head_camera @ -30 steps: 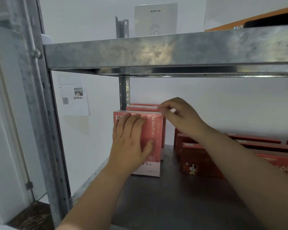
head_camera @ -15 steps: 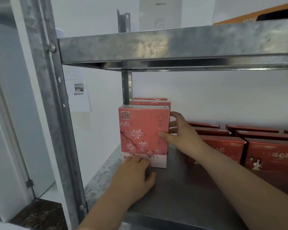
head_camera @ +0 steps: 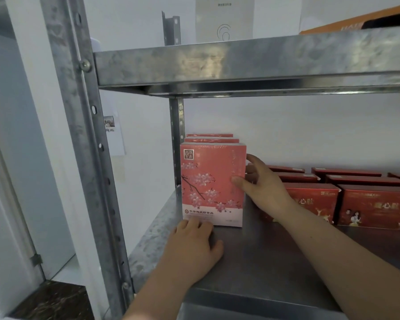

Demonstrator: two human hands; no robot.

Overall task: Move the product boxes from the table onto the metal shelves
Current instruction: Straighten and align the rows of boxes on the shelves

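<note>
Pink box (head_camera: 211, 181) upright at left end of lower metal shelf (head_camera: 263, 262), front of its row. My right hand (head_camera: 261, 188) pinches its right edge, thumb on front. Left hand (head_camera: 194, 248) flat on shelf, holding nothing, straight fingers (head_camera: 191, 224) touching box base.

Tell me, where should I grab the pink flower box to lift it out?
Take the pink blossom box by its two narrow sides, coming from the front. It stands upright on the metal shelf with more boxes right behind it, so the back is blocked, while both sides look free. The right hand has its thumb on the front by the right edge.
</note>
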